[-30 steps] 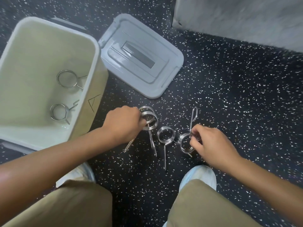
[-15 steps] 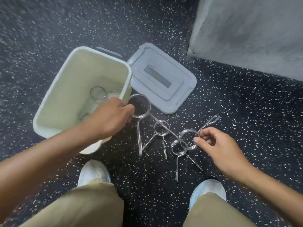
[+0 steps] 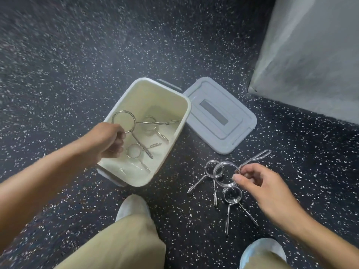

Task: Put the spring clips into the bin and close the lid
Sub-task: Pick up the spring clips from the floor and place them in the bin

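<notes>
Holding a clip (image 3: 124, 121) over the bin (image 3: 185, 121), left hand (image 3: 105, 139) should be lowered before release; right hand (image 3: 258, 181) pinches another clip (image 3: 223, 176), lifted clear of floor clips.

Lid (image 3: 219, 115) right of bin (image 3: 136, 179) — touching

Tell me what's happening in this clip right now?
A person is loading spring clips into a cream bin. The left hand holds one clip over the open bin, where two clips already lie. The right hand grips another clip just above the floor, beside two more lying there. The grey lid lies off, next to the bin.
</notes>
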`<state>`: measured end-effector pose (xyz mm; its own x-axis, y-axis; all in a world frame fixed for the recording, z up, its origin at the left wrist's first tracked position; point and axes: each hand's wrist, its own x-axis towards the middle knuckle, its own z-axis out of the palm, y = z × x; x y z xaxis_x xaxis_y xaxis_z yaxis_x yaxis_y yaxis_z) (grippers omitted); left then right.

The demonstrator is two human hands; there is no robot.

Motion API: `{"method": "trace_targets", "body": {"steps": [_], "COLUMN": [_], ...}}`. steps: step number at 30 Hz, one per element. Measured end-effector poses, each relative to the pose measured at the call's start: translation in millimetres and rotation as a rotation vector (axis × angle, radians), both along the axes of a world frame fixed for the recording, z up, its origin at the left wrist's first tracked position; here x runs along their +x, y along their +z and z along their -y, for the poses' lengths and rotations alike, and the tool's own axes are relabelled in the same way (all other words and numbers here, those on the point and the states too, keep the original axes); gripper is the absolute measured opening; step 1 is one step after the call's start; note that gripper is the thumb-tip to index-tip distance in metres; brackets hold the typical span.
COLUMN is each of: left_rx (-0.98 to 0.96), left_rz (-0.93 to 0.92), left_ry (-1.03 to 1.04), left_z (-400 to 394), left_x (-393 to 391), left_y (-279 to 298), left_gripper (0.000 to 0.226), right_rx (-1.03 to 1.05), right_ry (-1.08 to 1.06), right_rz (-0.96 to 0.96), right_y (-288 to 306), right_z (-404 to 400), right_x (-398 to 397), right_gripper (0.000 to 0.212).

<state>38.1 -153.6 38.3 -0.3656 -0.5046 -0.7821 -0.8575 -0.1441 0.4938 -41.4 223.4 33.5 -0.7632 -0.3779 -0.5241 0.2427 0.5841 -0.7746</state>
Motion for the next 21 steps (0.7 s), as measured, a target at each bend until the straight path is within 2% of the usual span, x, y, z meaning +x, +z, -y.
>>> {"method": "trace_targets", "body": {"steps": [5,7,9,15,21], "left_rx": [0.085,0.088,0.075,0.059,0.009], "left_rz": [0.132,0.166,0.212,0.314,0.425], "left_ry": [0.105,0.112,0.057,-0.129,-0.279], "left_z": [5,7,5,-1,0], "left_x": [1,0,-1,-5,-7], "left_y": [-29,-41,-51,-66,-76], "left_gripper": [0.037,0.029,0.021,0.023,0.041], "right_rx": [-0.014,-0.020,-0.017,-0.035,-0.062], "right_ry": [0.020,0.047,0.094,0.165,0.162], "right_rz": [-0.027,-0.062,-0.089,-0.133,-0.131], "right_y": [2,4,6,15,17], "right_z": [21,37,52,82,96], "right_x": [-2,-6,-9,-14,-13], "right_gripper": [0.008,0.008,0.009,0.011,0.013]}}
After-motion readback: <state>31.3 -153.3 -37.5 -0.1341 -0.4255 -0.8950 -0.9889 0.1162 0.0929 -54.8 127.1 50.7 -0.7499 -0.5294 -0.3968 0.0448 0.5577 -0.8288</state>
